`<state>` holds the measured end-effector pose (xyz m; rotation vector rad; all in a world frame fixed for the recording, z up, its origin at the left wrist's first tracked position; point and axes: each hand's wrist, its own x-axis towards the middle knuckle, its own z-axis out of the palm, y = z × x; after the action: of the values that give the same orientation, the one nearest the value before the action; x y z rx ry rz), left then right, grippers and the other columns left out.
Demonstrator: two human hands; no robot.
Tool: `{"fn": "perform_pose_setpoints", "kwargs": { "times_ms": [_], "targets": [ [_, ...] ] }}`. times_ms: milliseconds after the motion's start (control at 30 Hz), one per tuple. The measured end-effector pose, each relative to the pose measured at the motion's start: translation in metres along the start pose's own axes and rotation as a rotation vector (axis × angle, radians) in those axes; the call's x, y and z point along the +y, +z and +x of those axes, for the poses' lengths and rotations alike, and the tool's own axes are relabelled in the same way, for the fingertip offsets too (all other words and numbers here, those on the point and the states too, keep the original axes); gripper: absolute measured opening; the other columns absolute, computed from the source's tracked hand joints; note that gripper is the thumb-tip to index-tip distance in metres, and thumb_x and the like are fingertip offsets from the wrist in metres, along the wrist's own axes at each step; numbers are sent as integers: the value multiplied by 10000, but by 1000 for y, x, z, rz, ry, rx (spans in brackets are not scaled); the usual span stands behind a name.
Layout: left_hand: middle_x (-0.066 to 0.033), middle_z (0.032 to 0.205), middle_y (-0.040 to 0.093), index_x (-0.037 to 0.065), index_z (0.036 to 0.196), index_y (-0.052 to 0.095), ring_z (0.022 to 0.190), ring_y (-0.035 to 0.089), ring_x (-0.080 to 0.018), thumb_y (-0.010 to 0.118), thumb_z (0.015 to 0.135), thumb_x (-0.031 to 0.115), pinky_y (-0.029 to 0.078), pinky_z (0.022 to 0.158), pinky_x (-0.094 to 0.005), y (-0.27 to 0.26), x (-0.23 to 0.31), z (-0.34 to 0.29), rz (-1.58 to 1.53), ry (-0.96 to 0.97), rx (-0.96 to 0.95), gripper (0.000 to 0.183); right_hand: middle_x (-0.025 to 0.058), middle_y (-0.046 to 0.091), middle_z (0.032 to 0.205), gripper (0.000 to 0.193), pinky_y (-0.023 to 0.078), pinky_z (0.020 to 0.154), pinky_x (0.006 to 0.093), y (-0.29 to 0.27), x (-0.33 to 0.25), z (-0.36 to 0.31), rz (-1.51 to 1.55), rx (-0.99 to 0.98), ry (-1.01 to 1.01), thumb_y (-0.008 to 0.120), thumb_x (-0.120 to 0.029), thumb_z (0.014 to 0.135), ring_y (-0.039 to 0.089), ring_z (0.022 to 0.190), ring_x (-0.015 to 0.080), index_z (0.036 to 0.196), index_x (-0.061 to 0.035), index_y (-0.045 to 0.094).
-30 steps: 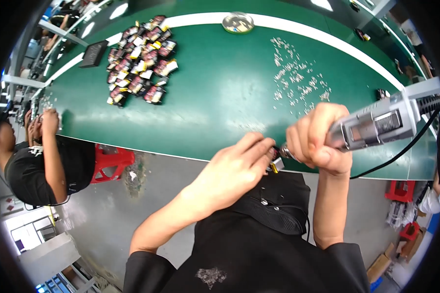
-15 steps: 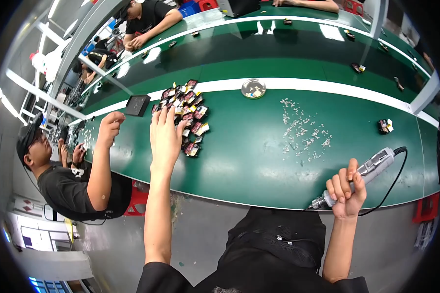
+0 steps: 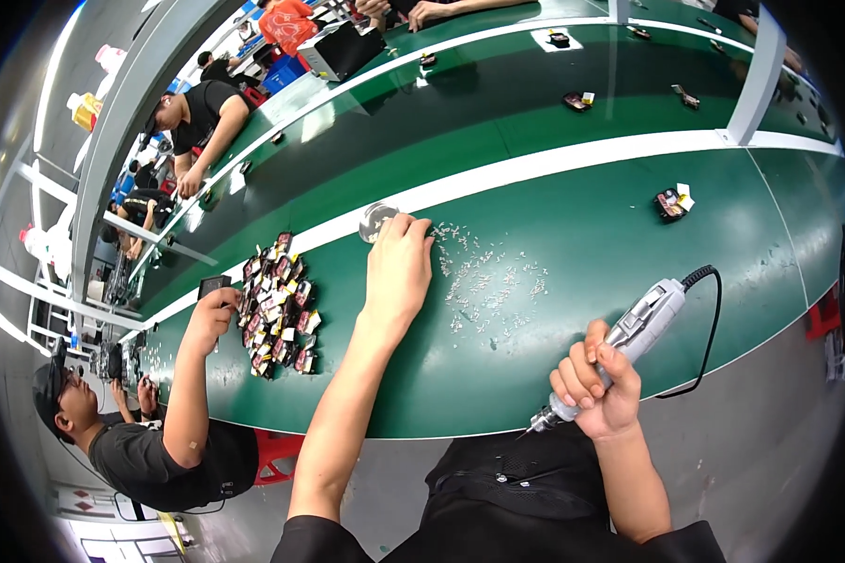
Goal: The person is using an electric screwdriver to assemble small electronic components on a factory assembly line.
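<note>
Left hand: the left hand [image 3: 402, 261] is at the right-hand rim of the round metal dish [image 3: 377, 222], back of the hand up, fingers bent.
Left grip: cannot tell whether it is clenched, released or grasping a small part; the fingertips are partly hidden. No black unit shows in it.
Right hand: the right hand [image 3: 596, 387] is above the near edge of the tabletop [image 3: 591, 230].
Right grip: fingers wrapped around the grey powered driver [image 3: 637, 327], grasping it firmly.
Driver position: in the right hand, tip down and toward the left, apart from every unit; cord [image 3: 714, 324] looping behind.
Latest change: half a second ago the left hand was over the pile of black units [image 3: 277, 314]; it is now at the dish. One second ago both hands met at the near edge, with a unit at the driver tip.
Bearing on work: the driver appears to be idle between uses, with the left hand on the supply side.
Loose small parts: the scattered pale parts [image 3: 488, 277] lie to the right of the left hand.
Single unit: one separate unit [image 3: 671, 204] lies farther right, well apart from the pile.
Adjacent station: a co-worker's hand [image 3: 214, 317] is just beside the pile, near the black tray [image 3: 214, 283].
</note>
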<state>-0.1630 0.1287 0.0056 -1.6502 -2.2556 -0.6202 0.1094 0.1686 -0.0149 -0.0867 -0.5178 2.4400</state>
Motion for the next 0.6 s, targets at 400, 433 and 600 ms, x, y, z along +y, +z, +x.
{"fn": "perform_pose_setpoints", "kwargs": {
  "times_ms": [400,433,600],
  "targets": [
    [-150,857,536,-25,853,535,817,557,-318,558,835,14,493,715,-419,10,-6,11,49,174,-26,49,-20,370,504,129,393,506,286,-4,-2,3,63,-6,35,512,-152,911,392,425,97,819,-103,436],
    [-150,857,536,-25,853,535,817,557,-318,558,835,14,493,715,-419,11,-5,10,44,176,-26,49,-20,370,504,129,393,506,286,-4,-3,2,60,-3,32,512,-152,911,392,425,97,819,-103,436],
    [-166,837,528,-17,888,511,802,543,-345,561,855,24,458,709,-435,1,-10,-4,-51,46,-20,72,-27,360,506,127,386,508,282,-1,-1,2,36,11,31,499,-158,920,389,426,96,822,-103,440]
  ]
}}
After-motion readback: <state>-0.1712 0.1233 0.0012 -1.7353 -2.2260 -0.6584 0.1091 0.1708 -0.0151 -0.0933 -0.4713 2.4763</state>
